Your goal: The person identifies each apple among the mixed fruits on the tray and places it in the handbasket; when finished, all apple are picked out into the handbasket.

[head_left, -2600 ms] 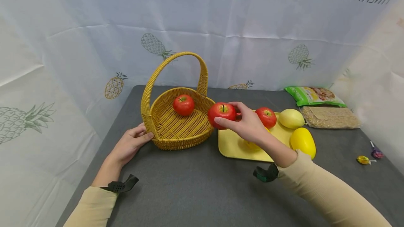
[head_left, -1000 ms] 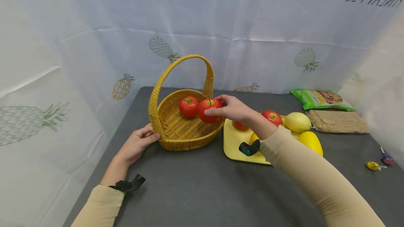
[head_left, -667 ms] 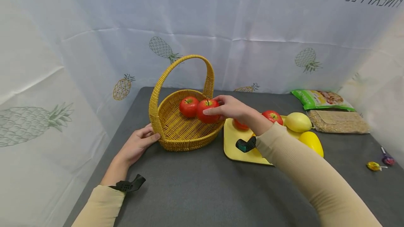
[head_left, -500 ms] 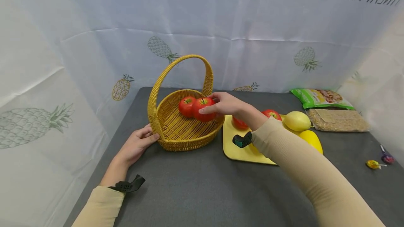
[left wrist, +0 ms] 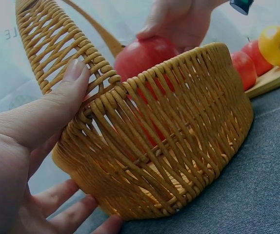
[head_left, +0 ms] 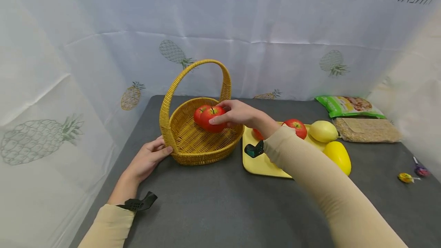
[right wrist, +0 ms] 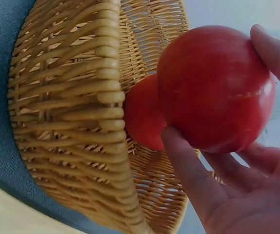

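A red apple (head_left: 209, 123) is held by my right hand (head_left: 239, 113) over the yellow wicker basket (head_left: 203, 158). Thumb and fingers spread round the apple's sides, as the right wrist view shows. A second red apple (right wrist: 142, 117) lies inside the basket, partly behind the held one. At the basket's left side my left hand (head_left: 148, 159) grips the base of the arched handle. In the left wrist view its thumb (left wrist: 71, 80) lies on the handle's foot, with fingers against the outer wicker wall.
Right of the basket, a yellow tray (head_left: 253, 165) carries red apples (head_left: 295, 127) and a lemon (head_left: 324, 131), partly hidden by my right arm. A yellow fruit (head_left: 337, 158), two food packs (head_left: 366, 129) and two lollipops (head_left: 406, 178) lie farther right.
My right hand has carried the apple leftward from above the tray's edge to over the basket, closer to the apple inside. The left hand keeps its grip on the basket.
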Motion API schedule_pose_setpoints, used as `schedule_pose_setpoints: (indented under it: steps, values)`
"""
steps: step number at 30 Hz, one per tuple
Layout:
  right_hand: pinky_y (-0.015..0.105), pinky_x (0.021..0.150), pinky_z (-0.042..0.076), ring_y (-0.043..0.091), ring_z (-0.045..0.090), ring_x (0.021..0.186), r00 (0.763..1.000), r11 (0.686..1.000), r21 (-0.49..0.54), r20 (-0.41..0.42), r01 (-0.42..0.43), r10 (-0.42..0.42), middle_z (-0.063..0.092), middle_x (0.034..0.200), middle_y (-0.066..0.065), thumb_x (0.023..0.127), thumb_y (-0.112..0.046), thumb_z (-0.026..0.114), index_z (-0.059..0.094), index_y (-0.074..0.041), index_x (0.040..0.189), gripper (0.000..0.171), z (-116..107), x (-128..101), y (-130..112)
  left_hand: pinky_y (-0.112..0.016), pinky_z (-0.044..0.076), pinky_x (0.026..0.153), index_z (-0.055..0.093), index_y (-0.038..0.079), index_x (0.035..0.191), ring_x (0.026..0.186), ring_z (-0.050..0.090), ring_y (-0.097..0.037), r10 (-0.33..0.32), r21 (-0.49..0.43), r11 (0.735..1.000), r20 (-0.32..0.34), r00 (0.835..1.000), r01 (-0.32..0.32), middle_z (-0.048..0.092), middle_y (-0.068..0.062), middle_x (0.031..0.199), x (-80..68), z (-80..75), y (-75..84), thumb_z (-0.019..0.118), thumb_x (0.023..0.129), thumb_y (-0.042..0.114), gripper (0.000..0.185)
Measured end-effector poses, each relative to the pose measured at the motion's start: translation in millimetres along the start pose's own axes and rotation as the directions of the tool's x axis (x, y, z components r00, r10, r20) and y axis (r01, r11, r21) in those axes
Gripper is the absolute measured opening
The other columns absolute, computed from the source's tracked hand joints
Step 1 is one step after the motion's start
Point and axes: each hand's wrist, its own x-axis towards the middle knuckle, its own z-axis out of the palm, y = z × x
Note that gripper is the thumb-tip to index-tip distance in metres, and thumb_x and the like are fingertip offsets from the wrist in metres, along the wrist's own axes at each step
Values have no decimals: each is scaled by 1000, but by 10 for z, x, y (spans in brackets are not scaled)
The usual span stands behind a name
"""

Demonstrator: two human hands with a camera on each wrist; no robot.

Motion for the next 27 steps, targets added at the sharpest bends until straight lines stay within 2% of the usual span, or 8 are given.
schedule_pose_setpoints:
  steps: [6,10,15,27]
  values:
    - [51,104,47,26,53,123,998,998,53,33,46,-48,53,136,7,87,-36,83,51,-14,144,69,46,81,-13,-17,41,104,53,-15,136,155,4,-35,-15,15,1000,-11,1000,15,18,-21,167,-31,-11,8,59,106,10,40]
    - [51,104,47,26,53,124,998,996,76,40,52,-55,54,136,6,87,-34,83,52,-16,144,67,52,103,-11,-15,40,103,55,-15,133,155,1,-35,-38,22,999,-11,999,38,15,-18,168,-21,10,3,60,106,12,39]
    - [49,103,49,26,53,123,996,994,91,57,56,-62,55,136,6,88,-32,83,55,-16,142,63,70,147,-33,-15,40,103,54,-17,132,155,-2,-35,-30,16,999,-7,1000,30,12,-18,169,-19,14,5,60,105,11,39]
    - [50,101,50,28,56,122,988,983,165,120,75,-95,55,136,10,91,-21,80,54,-10,143,59,177,301,-83,-17,41,103,54,-17,133,155,4,-35,-14,12,1000,-6,1000,14,17,-19,168,-15,18,16,61,105,10,40]
